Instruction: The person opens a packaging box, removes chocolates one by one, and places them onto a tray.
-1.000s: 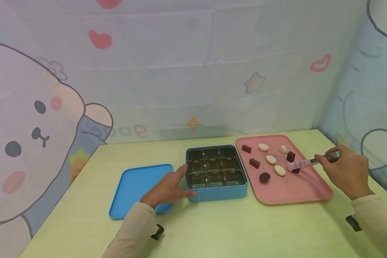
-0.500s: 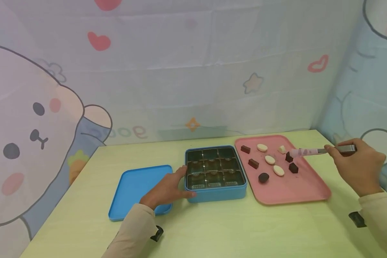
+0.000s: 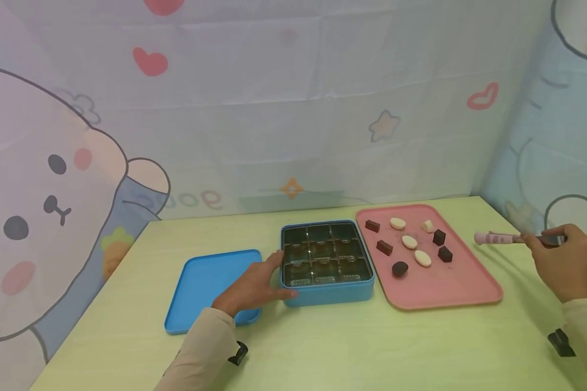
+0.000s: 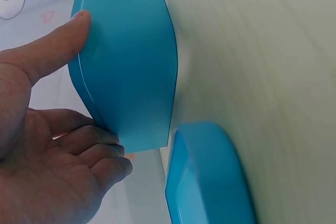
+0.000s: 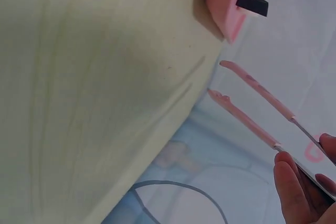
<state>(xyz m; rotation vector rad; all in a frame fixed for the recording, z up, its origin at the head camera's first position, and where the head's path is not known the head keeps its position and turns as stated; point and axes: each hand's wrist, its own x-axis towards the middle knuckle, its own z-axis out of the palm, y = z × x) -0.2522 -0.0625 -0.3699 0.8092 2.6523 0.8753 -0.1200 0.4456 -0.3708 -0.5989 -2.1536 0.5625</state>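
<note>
My left hand (image 3: 254, 285) rests against the near left corner of a blue box (image 3: 329, 295), thumb on the front wall and fingers along the left side. A clear divided insert (image 3: 323, 251) with bare compartments sits inside the box. Off the right edge of the pink tray (image 3: 445, 288), my right hand (image 3: 567, 263) holds food tongs (image 3: 499, 238) with pink tips. In the right wrist view, the tongs' arms (image 5: 257, 90) are apart with nothing between them. On the tray lie dark cubes (image 3: 439, 237), brown bars (image 3: 384, 248), white ovals (image 3: 409, 242) and a dark oval (image 3: 400, 269).
A flat blue lid (image 3: 207, 282) lies left of the box, partly under my left forearm. One small white piece (image 3: 428, 226) sits near the tray's far right. A printed cloth (image 3: 274, 108) hangs behind the pale yellow table (image 3: 372, 347).
The tongs went from the dark cubes up and right, off the tray, and now hold nothing. Both dark cubes are in full view. My left hand stays at the box.
</note>
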